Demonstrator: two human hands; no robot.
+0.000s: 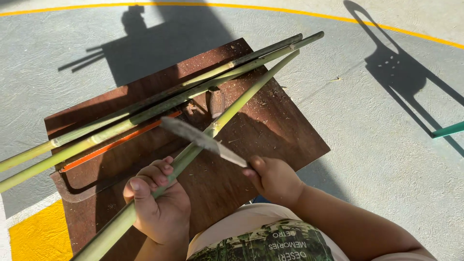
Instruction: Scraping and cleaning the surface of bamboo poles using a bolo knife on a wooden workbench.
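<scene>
Head view: left hand (162,203) fisted round green cane (227,113) slanting over board (285,140), right hand (273,179) closed on knife (203,140) laid across cane just above left fingers — a slip off the smooth stalk could likely cut them.

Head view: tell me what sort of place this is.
Probably an outdoor paved court in sunlight: painted concrete ground with a curved yellow line, hard shadows, and a wooden board laid flat as a makeshift workbench for green stalks.
</scene>
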